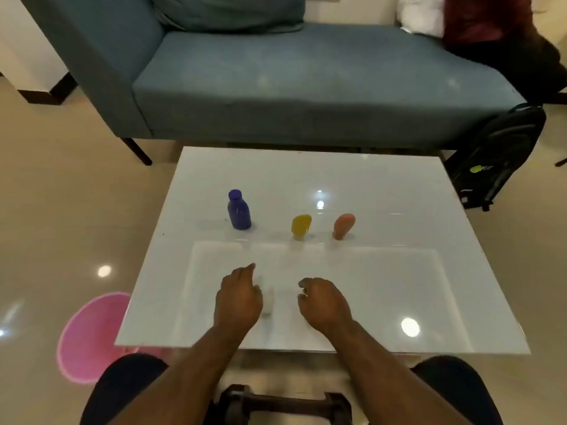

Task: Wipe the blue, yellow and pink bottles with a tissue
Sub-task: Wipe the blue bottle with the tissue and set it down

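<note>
Three bottles stand in a row across the middle of the white table (383, 191): a blue bottle (239, 210) on the left, a yellow bottle (301, 225) in the middle and a pink bottle (344, 226) on the right. A small white tissue (268, 299), blurred, lies on the table nearer to me. My left hand (237, 297) hovers palm down with its thumb side against the tissue, the forefinger stretched forward. To the right of the tissue my right hand (323, 302) hangs with loosely curled fingers and holds nothing. Both hands are well short of the bottles.
A blue sofa (276, 81) stands behind the table. A black backpack (497, 154) leans at the far right. A pink mat (92, 335) lies on the floor at the left. A dumbbell (285, 403) lies between my knees.
</note>
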Action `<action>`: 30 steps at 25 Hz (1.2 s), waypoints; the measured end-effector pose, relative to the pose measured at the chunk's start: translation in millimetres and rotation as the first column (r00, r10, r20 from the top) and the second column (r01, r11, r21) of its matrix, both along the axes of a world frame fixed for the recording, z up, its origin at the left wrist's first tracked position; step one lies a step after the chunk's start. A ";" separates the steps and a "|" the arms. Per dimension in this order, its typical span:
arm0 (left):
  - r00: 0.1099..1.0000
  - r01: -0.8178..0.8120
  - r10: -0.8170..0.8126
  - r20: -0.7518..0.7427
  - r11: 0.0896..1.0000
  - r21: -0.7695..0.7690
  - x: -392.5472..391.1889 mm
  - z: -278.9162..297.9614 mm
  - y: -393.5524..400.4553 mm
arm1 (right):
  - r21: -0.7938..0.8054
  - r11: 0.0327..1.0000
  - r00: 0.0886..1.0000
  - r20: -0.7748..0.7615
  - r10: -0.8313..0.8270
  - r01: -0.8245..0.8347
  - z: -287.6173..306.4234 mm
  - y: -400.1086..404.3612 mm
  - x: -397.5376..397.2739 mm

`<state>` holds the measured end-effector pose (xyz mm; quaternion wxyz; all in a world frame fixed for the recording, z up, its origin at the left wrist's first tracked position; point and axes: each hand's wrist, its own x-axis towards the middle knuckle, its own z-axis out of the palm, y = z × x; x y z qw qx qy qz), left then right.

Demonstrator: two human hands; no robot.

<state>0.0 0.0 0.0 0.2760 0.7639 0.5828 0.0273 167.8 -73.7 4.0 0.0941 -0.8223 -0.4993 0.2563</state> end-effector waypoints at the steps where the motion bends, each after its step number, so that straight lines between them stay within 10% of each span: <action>1: 0.999 -0.045 0.045 0.002 0.998 -0.036 -8.2 -5.2 -3.4 | -0.023 0.999 0.996 -0.081 -0.034 0.032 -2.6 -2.6 -7.7; 17: 0.710 -0.418 0.656 0.256 0.685 -0.597 -0.2 -9.5 -4.1 | -0.031 0.976 0.894 -0.394 -0.212 0.218 14.6 -14.6 -31.0; 25: 0.683 0.020 0.565 0.463 0.619 -0.785 -17.2 29.0 18.7 | -0.287 0.902 0.402 -0.821 -0.405 0.322 27.0 9.4 -25.7; 30: 0.701 -0.167 0.513 0.495 0.794 -0.585 -15.8 35.5 60.8 | -0.220 0.817 0.324 -0.839 -0.437 0.532 20.3 16.4 -22.4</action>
